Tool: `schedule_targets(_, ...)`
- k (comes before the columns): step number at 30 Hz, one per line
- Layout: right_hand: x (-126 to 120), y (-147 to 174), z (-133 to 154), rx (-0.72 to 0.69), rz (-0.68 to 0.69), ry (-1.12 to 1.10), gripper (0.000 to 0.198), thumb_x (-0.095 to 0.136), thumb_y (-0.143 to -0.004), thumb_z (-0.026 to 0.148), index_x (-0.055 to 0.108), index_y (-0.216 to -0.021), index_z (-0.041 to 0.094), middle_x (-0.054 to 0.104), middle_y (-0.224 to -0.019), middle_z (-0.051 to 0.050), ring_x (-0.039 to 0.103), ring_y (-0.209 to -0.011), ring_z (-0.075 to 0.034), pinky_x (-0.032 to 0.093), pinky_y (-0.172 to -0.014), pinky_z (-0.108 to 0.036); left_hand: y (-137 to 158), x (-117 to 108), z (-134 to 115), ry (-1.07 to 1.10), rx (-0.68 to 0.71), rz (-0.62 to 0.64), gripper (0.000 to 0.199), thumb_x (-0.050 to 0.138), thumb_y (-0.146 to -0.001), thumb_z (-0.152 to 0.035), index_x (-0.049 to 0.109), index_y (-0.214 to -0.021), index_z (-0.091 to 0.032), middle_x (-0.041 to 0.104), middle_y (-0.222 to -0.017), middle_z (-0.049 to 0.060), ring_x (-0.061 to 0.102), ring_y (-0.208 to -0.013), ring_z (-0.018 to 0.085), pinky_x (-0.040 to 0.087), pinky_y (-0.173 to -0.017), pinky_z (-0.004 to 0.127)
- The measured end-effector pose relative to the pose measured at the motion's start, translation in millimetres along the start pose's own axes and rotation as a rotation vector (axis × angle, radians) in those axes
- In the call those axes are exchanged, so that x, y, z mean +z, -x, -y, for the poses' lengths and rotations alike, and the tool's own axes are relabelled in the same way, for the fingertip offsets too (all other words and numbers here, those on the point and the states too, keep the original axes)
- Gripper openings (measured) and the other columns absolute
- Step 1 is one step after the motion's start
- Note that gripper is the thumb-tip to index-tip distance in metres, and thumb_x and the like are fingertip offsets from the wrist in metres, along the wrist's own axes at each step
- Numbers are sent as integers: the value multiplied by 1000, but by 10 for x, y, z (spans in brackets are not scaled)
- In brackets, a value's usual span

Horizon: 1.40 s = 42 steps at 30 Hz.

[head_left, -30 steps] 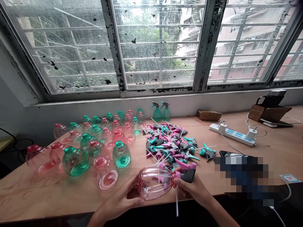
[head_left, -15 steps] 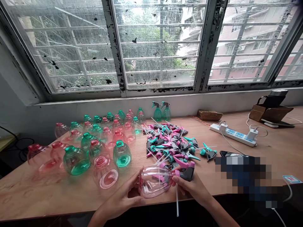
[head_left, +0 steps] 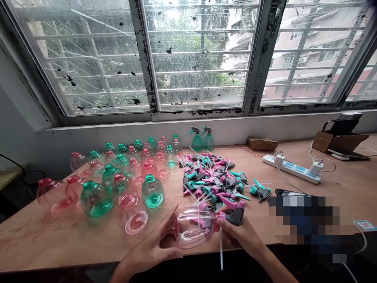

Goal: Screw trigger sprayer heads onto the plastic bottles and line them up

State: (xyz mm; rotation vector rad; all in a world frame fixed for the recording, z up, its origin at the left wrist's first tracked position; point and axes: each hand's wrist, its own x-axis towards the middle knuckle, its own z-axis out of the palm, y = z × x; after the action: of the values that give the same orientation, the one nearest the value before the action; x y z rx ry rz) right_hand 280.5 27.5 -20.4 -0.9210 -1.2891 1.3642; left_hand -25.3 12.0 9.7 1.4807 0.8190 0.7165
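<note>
A clear pink spray bottle (head_left: 194,232) lies sideways between my hands, its base toward the left. My left hand (head_left: 156,245) cups the base, with thumb in front and fingers behind. At the neck, my right hand (head_left: 237,232) pinches the pink collar of a grey-and-pink trigger sprayer (head_left: 235,215), which sits against the bottle mouth. Below the right hand hangs a thin clear tube (head_left: 221,251); its upper end is hidden. Just beyond the bottle lies a heap of loose trigger sprayers (head_left: 212,177), pink, teal and grey.
Several headless pink and green bottles (head_left: 96,200) stand on the left of the wooden table (head_left: 73,247). Two green bottles with sprayers (head_left: 203,139) stand by the wall. To the right are a power strip (head_left: 291,169), a brown packet (head_left: 262,143) and a stand (head_left: 338,137).
The view has shifted slightly. My left fingers have loosened a little around the bottle base; the right hand keeps its pinch on the collar.
</note>
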Motion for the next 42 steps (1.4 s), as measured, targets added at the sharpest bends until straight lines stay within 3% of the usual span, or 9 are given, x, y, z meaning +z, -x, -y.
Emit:
schedule_targets(4,-4,-5,-13,2,5,-14,51,79,-82,66,59,-98,22,61,-52,7,49,-36,-9,30,-36,-17,-15,-4,-20,5,-22,18,102,91,-78,-37,34,-162,-36,54,-157,8,42,-149,36,28,-126,55)
schedule_targets(9,-20,12,-41,-29,27,19,48,77,-83,66,60,-89,22,61,-47,5,50,-36,-11,31,-38,-19,-13,24,-71,-22,-16,12,107,85,-85,-36,16,-166,-37,64,-142,9,56,-136,32,39,-119,53)
schedule_targets(13,-32,25,-34,-28,68,61,48,75,-85,66,66,-84,19,60,-46,4,48,-37,-11,28,-40,-21,-14,23,-37,38,-7,31,112,87,-82,-34,15,-166,-36,59,-149,9,55,-137,31,35,-122,53)
schedule_targets(19,-43,31,16,-32,125,98,52,72,-87,68,70,-81,16,60,-48,2,48,-41,-11,29,-43,-22,-17,-14,18,56,-16,31,106,92,-76,-35,31,-163,-36,52,-159,8,47,-146,35,32,-125,53)
schedule_targets(23,-30,30,46,-27,126,53,50,75,-84,67,66,-83,18,60,-51,4,49,-41,-11,33,-43,-22,-15,14,-48,43,-8,32,107,86,-84,-30,18,-165,-42,53,-159,6,53,-142,32,36,-123,53)
schedule_targets(28,-5,32,79,-17,111,58,52,76,-83,69,65,-81,18,59,-50,4,49,-41,-10,34,-43,-21,-23,20,-39,64,6,25,112,87,-83,-29,13,-165,-41,41,-168,8,41,-153,35,30,-126,56)
schedule_targets(34,4,34,24,-29,82,-2,46,80,-82,63,65,-85,19,64,-55,3,50,-40,-11,36,-41,-21,-30,-18,20,96,-11,37,102,91,-78,-33,34,-162,-34,46,-166,10,39,-153,38,28,-127,59)
schedule_targets(38,-22,29,-44,-36,82,7,45,79,-84,61,66,-83,18,60,-49,5,46,-38,-9,32,-39,-20,-25,28,-60,100,12,41,104,86,-84,-28,22,-165,-37,49,-163,9,44,-151,36,33,-125,57)
schedule_targets(42,-34,25,-36,-33,95,42,47,78,-85,63,67,-83,18,60,-51,3,50,-41,-10,31,-41,-20,-30,38,-62,117,31,57,107,83,-87,-30,11,-166,-39,44,-166,8,44,-151,34,33,-126,55)
